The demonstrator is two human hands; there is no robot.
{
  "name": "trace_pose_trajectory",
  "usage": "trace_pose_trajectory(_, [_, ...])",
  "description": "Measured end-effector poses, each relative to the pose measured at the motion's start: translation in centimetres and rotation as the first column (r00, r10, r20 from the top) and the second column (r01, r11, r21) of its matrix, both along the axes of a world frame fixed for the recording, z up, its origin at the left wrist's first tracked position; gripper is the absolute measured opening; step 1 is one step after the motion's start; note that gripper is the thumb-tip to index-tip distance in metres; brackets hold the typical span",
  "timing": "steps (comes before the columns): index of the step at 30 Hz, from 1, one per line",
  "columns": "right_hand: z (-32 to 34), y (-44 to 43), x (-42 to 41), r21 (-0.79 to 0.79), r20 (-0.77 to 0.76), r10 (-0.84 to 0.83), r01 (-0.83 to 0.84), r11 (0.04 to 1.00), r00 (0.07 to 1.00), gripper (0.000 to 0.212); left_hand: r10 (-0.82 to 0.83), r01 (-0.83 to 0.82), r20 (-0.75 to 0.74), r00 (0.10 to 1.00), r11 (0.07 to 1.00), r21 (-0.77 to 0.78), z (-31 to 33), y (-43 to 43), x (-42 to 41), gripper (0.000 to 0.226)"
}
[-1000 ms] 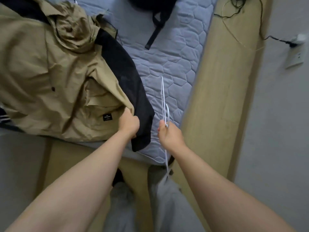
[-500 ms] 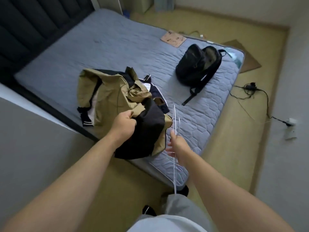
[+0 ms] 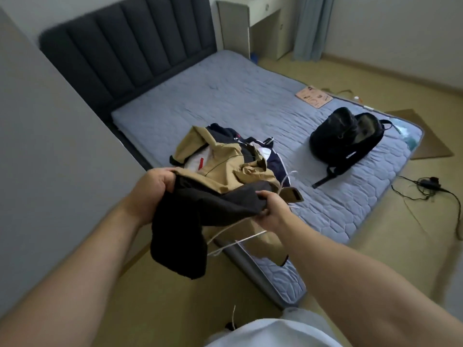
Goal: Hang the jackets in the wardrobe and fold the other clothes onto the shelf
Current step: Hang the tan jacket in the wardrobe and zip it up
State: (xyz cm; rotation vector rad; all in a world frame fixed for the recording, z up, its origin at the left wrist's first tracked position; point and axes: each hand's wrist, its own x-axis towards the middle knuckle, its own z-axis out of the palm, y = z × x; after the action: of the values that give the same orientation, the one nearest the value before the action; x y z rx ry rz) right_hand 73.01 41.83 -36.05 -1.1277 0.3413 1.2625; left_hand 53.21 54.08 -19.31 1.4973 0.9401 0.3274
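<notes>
A tan jacket [image 3: 220,171] with a black lining [image 3: 185,226] is lifted off the near edge of the bed [image 3: 225,101]. My left hand [image 3: 152,186] grips its upper edge at the left. My right hand [image 3: 274,212] grips the black lining at the right and also holds a white wire hanger [image 3: 235,240], which pokes out below the cloth. More clothes, dark navy with white trim [image 3: 270,156], lie on the mattress behind the jacket.
A black backpack [image 3: 348,139] lies on the right part of the bed, a pink card [image 3: 313,97] near its far corner. Cables [image 3: 426,186] and flat cardboard [image 3: 426,136] lie on the floor at right. A grey wall [image 3: 50,159] stands close on my left.
My head has tilted up, showing the headboard and room. The jacket has been lifted toward me. My right hand, which held only the hanger, now also grips the jacket's lining.
</notes>
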Motion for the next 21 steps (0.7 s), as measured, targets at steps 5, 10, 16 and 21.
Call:
trace_pose_trajectory(5, [3.5, 1.8, -1.1, -0.105, 0.279, 0.204, -0.181, 0.978, 0.938, 0.019, -0.003, 0.014, -0.499, 0.867, 1.0, 0.019, -1.8, 2.8, -3.8, 0.017])
trace_pose_trajectory(10, [8.8, 2.7, -2.2, -0.043, 0.526, 0.42, -0.47, 0.882, 0.74, 0.029, 0.175, -0.105, -0.487, 0.856, 0.98, 0.168, -3.8, 3.2, -2.0, 0.013])
trace_pose_trajectory(16, [13.2, 2.2, -5.6, -0.084, 0.787, 0.447, -0.645, 0.759, 0.424, 0.03, 0.029, -0.116, -0.232, 0.972, 0.921, -0.373, -5.2, 1.4, 3.1, 0.023])
trace_pose_trajectory(21, [12.4, 0.8, -3.7, -0.16, 0.823, 0.428, -0.57, 0.806, 0.374, 0.021, 0.293, -0.319, -0.163, 0.942, 0.933, -0.167, -6.0, 2.6, 3.2, 0.029])
